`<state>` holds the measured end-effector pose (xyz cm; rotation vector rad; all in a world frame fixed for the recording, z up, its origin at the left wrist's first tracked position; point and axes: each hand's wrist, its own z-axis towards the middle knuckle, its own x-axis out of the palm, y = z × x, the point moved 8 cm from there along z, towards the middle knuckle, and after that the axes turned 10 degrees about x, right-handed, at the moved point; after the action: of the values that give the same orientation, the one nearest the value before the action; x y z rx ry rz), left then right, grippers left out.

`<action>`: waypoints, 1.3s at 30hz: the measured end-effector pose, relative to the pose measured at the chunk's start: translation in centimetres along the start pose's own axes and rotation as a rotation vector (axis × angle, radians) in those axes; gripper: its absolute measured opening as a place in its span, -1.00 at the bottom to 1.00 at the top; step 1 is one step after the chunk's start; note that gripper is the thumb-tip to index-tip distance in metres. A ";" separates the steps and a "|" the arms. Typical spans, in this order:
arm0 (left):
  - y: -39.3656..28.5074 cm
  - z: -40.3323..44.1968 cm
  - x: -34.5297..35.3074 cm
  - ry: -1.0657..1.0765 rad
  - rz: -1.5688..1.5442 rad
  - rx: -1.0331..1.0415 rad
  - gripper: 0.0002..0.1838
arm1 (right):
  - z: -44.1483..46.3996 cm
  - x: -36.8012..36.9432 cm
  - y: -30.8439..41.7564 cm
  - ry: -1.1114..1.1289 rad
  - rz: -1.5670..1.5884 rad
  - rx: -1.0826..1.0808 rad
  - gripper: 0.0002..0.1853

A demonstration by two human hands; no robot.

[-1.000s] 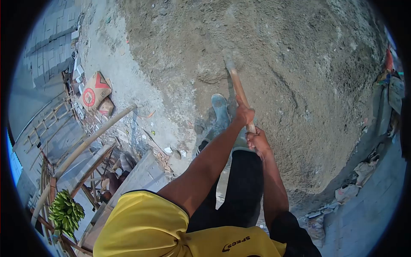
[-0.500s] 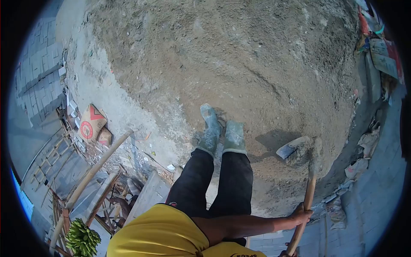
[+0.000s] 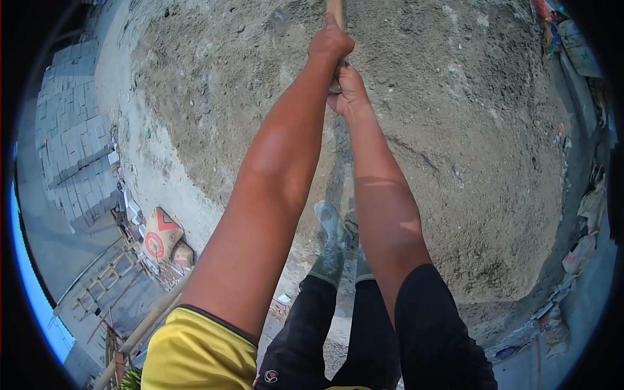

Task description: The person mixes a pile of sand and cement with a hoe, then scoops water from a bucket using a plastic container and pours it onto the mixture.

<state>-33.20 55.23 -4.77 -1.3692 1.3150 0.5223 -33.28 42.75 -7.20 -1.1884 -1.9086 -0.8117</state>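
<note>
Both arms stretch forward over a heap of grey-brown sand mix (image 3: pixel 448 84). My left hand (image 3: pixel 330 44) is wrapped round the wooden handle of a hoe (image 3: pixel 335 8) at the top of the view. Just behind it, nearer to me, my right hand (image 3: pixel 351 91) is closed on the handle's rear end. The hoe's blade lies beyond the upper edge and is hidden from me. Below the arms, my rubber boots (image 3: pixel 331 234) stand at the near side of the heap, the right one partly covered by my forearm.
Stacked grey paving blocks (image 3: pixel 75 130) stand at the left. A printed paper sack (image 3: pixel 161 237) rests near a bamboo frame (image 3: pixel 104 286) and a long pole (image 3: pixel 146 325). Crumpled sacks (image 3: pixel 578 250) line the right edge.
The hoe has swung from low on my right side up to straight ahead, its blade passing out of view. Both hands went with it, still gripping the handle.
</note>
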 end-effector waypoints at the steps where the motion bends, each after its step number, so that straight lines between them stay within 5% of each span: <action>1: 2.1 2.3 0.9 -0.010 0.054 0.030 -0.11 | 1.0 0.8 0.6 -0.044 -0.077 0.014 -0.90; 4: 3.7 -1.0 5.4 0.300 -0.213 -0.264 -0.03 | -1.9 -3.3 -1.1 -0.174 -0.215 0.108 -0.90; 7: 1.3 -10.0 9.1 0.386 -0.171 -0.255 0.16 | -9.3 -6.9 -4.5 -0.275 -0.220 0.216 -0.89; 13: -6.5 -24.1 11.6 0.285 -0.779 -0.416 0.22 | -24.5 -11.1 -3.9 -0.490 -0.634 0.224 -0.70; 15: -6.1 -28.3 20.1 0.266 -0.693 -0.328 0.24 | -29.8 -11.3 -3.5 -0.606 -0.552 0.284 -0.73; 16: -9.1 -28.7 18.3 0.298 -0.700 -0.316 0.24 | -33.0 -12.4 -4.1 -0.720 -0.453 0.378 -0.76; 18: -14.3 -33.2 17.7 0.739 -0.832 -0.586 0.25 | -37.5 -13.1 -2.5 -0.730 -0.457 0.395 -0.80; 21: -19.3 -36.7 16.7 0.674 -1.033 -0.694 0.26 | -42.7 -11.2 1.4 -0.766 -0.509 0.392 -0.84; 25: -27.6 -43.2 17.7 0.938 -1.663 -0.894 -0.42 | -57.9 -5.9 6.4 -0.871 -0.709 0.480 -0.85; 26: -30.6 -44.9 17.0 1.019 -1.622 -0.871 -0.42 | -62.7 -4.1 6.9 -0.888 -0.697 0.439 -0.83; 28: -35.5 -48.2 15.6 0.713 -1.656 -1.265 -0.51 | -73.9 -0.1 8.6 -0.948 -0.745 0.363 -0.76; 29: -39.5 -51.6 15.1 0.864 -1.602 -1.331 -0.57 | -79.6 1.0 9.2 -0.992 -0.784 0.341 -0.70; 31: -45.8 -59.2 17.7 0.933 -1.640 -0.925 -0.60 | -90.7 0.5 8.1 -1.012 -0.676 0.286 -0.60; 34: -51.1 -66.7 11.0 0.987 -1.648 -0.930 -0.64 | -102.7 0.3 2.6 -1.147 -0.619 0.041 -0.51; 36: -49.1 -68.0 4.2 1.004 -1.623 -1.020 -0.68 | -104.1 -1.2 -3.7 -1.306 -0.648 -0.156 -0.42; 39: -40.8 -64.6 1.0 0.947 -1.501 -0.726 -0.70 | -98.0 -5.2 -17.1 -1.292 -0.421 -0.215 -0.25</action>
<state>-19.91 -11.91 29.26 -2.8840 0.3153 -0.8780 -22.63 -45.20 38.32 -1.6718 -3.2518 -0.4327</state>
